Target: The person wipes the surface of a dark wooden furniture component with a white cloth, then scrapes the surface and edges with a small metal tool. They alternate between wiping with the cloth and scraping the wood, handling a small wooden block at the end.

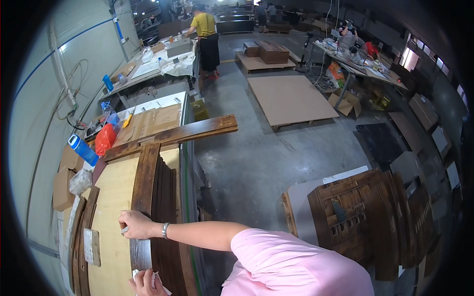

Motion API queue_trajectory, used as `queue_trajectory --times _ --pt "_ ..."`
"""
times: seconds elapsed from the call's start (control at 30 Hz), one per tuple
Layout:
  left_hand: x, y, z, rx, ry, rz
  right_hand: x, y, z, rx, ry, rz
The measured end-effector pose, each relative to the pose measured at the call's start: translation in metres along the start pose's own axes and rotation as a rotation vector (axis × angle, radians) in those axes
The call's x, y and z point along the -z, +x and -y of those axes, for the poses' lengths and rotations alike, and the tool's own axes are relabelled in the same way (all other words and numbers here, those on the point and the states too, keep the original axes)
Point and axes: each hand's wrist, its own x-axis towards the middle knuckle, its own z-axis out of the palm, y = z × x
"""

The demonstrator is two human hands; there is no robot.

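Board (145, 187) lies under right hand (139, 224), markings on blue bottle (84, 150) illegible.

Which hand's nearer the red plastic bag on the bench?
Right. Both are this side of the red plastic bag: the right hand partway along the dark wooden board, the left hand farther back, at the picture's lower edge.

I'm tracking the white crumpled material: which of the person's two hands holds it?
The left hand, at the lower edge, holds the white crumpled material. The right hand, farther up the picture, wears a silvery wristband and holds a small greyish piece.
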Motion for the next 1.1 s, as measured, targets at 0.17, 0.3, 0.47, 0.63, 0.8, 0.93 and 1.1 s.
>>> queue_trajectory --times 0.17,0.3,0.47,0.63,0.8,0.93,1.1 --pt "0.007 0.012 -0.013 -0.072 0.009 -0.002 0.004 0.000 -0.006 0.024 -0.033 -0.016" --pt "0.009 0.006 -0.005 0.007 0.028 -0.005 -0.009 0.007 -0.010 0.012 -0.013 -0.026" --pt "0.018 0.006 -0.013 0.154 -0.178 -0.063 0.009 0.012 0.005 -0.078 -0.081 0.076" --pt "0.058 -0.029 -0.016 0.182 -0.037 -0.154 0.037 0.003 0.011 -0.013 -0.133 0.101" --pt "0.132 -0.217 0.054 0.650 0.318 -0.286 0.024 0.008 -0.002 -0.011 -0.027 0.177" --pt "0.223 -0.374 0.065 1.294 0.740 -0.304 0.018 0.010 -0.007 -0.025 0.042 0.224" --pt "0.155 -0.217 0.001 0.888 0.214 -0.398 0.028 0.008 -0.008 -0.042 -0.034 0.221"
